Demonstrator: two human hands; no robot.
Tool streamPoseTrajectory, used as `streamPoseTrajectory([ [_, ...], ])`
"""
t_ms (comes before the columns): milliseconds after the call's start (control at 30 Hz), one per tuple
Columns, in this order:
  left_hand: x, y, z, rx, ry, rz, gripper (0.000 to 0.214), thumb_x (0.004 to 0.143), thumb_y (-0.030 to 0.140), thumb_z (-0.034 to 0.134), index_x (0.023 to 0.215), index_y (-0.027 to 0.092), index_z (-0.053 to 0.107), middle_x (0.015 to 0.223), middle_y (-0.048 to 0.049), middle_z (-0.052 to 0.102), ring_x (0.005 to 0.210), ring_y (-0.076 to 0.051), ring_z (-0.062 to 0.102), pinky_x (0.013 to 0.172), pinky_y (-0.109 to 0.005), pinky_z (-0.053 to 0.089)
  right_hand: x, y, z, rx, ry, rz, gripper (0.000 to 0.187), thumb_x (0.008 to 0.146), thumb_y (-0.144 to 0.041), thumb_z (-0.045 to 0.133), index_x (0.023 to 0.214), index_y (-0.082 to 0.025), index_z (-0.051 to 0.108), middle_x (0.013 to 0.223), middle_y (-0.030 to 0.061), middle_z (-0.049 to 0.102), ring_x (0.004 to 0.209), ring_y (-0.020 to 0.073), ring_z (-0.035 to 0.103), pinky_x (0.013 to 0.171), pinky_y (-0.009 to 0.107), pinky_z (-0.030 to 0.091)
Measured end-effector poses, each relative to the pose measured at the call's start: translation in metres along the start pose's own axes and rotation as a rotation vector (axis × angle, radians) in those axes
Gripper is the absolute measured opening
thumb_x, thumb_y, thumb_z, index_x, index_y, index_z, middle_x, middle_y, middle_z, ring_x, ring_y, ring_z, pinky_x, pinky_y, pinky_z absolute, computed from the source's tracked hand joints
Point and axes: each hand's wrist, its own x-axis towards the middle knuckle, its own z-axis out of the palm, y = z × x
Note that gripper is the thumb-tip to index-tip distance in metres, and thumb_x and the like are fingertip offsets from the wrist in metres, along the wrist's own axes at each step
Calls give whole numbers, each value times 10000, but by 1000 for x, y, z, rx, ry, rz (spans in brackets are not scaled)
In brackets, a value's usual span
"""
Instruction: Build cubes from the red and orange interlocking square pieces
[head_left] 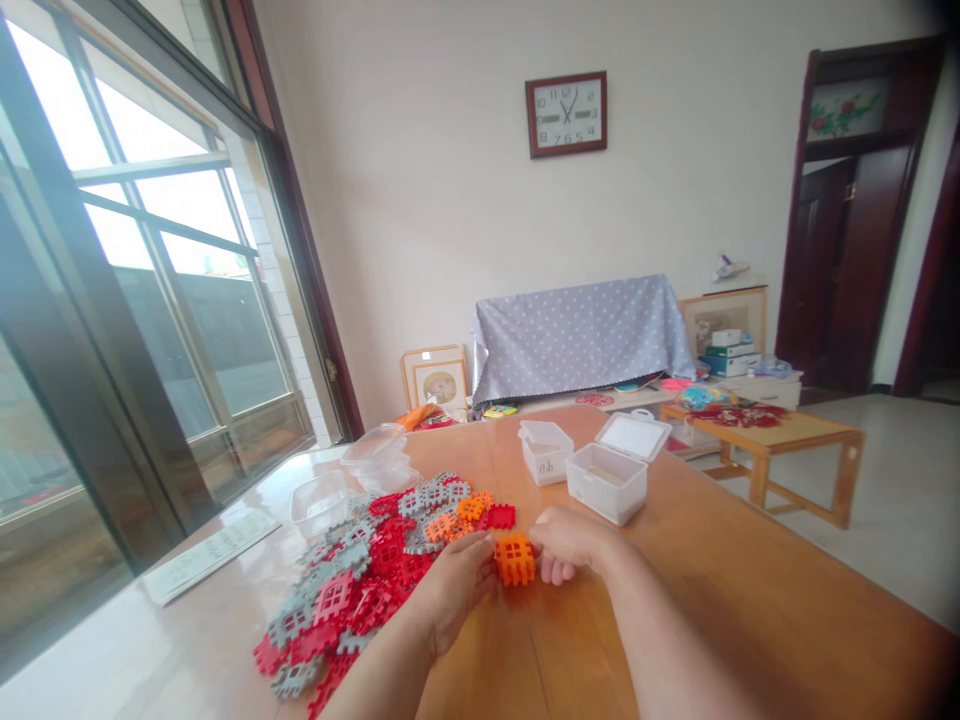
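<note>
An orange block [514, 560] of interlocking plastic pieces, with window-like openings, is between my two hands above the near part of the wooden table. My left hand [466, 580] grips its left side, fingers closed. From the right, my right hand [571, 545] pinches the other side with its fingers curled. Just left of them spreads a heap of interlocking building pieces [390, 550], red, grey and orange, partly hidden behind my left forearm. A red piece [498, 516] lies at the heap's right edge, close behind the orange block.
Two white plastic boxes, one open with its lid back [607, 482] and one marked [546, 455], stand beyond my right hand. Clear plastic containers [319, 502] and a paper sheet [210, 555] lie at the left. A small wooden table [817, 445] stands beyond the right edge.
</note>
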Motion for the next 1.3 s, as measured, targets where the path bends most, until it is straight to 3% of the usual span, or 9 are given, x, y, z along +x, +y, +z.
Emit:
streamPoseTrajectory([
  [200,2,-11,0,183,102,109,536,658,156,745,1176,155,610,1327,-142,628,1326,-291,517,1059,-365,453,-5,6,-5,-77,-47,-28,144,764,-232,549,642,-162,584,556,58,692,457,136,628,427,184,437],
  [367,8,-25,5,295,19,221,552,642,12,598,1169,174,571,1266,-94,653,1219,-252,592,971,-327,495,-12,7,-7,-150,-70,-70,86,691,-193,606,609,-174,587,572,10,693,485,109,612,439,162,399],
  [533,20,-34,5,442,88,282,534,675,6,561,1175,189,525,1238,-90,655,1053,-215,653,821,-281,521,-9,6,-4,-189,-85,-83,105,668,-187,625,582,-178,567,554,-9,674,489,107,600,469,175,421],
  [667,26,-38,2,528,91,339,505,704,7,522,1177,184,500,1112,-70,690,933,-183,664,790,-268,514,-4,10,-2,-184,-93,-99,115,691,-200,613,591,-179,560,554,-9,667,497,110,608,467,175,421],
  [1100,21,-33,0,669,80,392,387,738,49,543,1097,190,571,1097,-59,701,1021,-206,651,890,-283,490,4,14,1,-173,-91,-106,132,700,-213,610,588,-181,549,515,-15,637,456,108,588,434,171,406],
  [1300,22,-37,1,581,55,417,391,721,18,534,1075,183,554,1059,-56,698,933,-185,658,800,-255,494,-4,10,-2,-164,-78,-91,141,694,-225,617,574,-183,558,538,10,668,462,125,596,436,191,414],
])
